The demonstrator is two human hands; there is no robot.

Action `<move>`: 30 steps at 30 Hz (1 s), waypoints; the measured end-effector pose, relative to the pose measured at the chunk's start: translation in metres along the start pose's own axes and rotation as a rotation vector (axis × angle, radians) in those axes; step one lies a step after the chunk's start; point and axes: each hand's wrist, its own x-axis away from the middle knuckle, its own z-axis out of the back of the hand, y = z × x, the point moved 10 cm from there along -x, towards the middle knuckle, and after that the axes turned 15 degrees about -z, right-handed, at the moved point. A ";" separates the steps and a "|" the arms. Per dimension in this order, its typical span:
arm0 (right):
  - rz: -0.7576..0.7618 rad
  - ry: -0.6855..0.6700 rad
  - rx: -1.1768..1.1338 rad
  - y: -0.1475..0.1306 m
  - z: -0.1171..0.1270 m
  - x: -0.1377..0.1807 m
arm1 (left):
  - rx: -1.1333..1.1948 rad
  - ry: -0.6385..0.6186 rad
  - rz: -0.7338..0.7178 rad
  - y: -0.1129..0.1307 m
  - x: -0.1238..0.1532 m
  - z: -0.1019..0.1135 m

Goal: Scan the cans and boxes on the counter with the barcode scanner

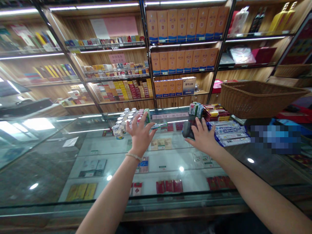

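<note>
My left hand (141, 135), with a beaded bracelet (133, 156) at its wrist, is over the glass counter (143, 208), fingers spread. Beyond its fingers stand several small white-capped bottles (118, 131) and pink and green small containers (147, 114), partly hidden by the fingers. A slim green-and-white pack (159, 125) lies by the thumb; whether they touch I cannot tell. My right hand (204, 136) is spread out too, beside a dark rounded object (187, 129) and the blue-and-white packets (231, 132). Just past it are small upright gum-like packs (196, 110) and red-and-yellow packs (216, 112).
A wicker basket (260, 99) stands on the right. Cigarette-like boxes (169, 186) lie inside the glass case. Behind the counter, lit shelves hold orange boxes (172, 26), rows of small packs (124, 91) and bottles (280, 18). A paper slip (70, 142) is at the left.
</note>
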 end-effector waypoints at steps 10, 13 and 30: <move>0.009 0.166 -0.140 0.002 0.025 -0.005 | 0.003 -0.024 -0.019 0.002 -0.001 -0.003; 0.064 0.262 -0.211 -0.008 0.047 -0.006 | 0.008 -0.029 -0.030 0.004 -0.003 -0.002; 0.294 0.329 -0.336 -0.096 0.082 0.010 | 0.103 -0.108 -0.084 0.027 -0.006 -0.001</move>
